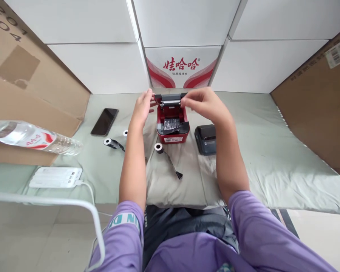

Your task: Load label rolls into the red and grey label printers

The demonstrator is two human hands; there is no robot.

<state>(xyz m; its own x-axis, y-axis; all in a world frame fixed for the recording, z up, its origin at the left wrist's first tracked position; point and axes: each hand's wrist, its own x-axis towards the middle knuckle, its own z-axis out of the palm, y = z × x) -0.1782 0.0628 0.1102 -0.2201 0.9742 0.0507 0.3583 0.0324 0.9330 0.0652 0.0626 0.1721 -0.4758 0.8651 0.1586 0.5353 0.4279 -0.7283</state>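
Observation:
A small red label printer stands on the cloth with its lid raised. Inside its front lies a crumpled dark strip with pale markings. My left hand is at the lid's left end, its fingers stretched out and apart; whether they touch the lid is unclear. At the right end, my right hand has thumb and fingers pinched at the lid's corner. In front of the printer sits a small black ribbon roll with a twisted tail. Another black roll lies left of my left forearm.
A dark, compact device is partly behind my right forearm. Left are a phone, a water bottle and a white power bank with a cable. White boxes stand behind; cardboard boxes flank the surface.

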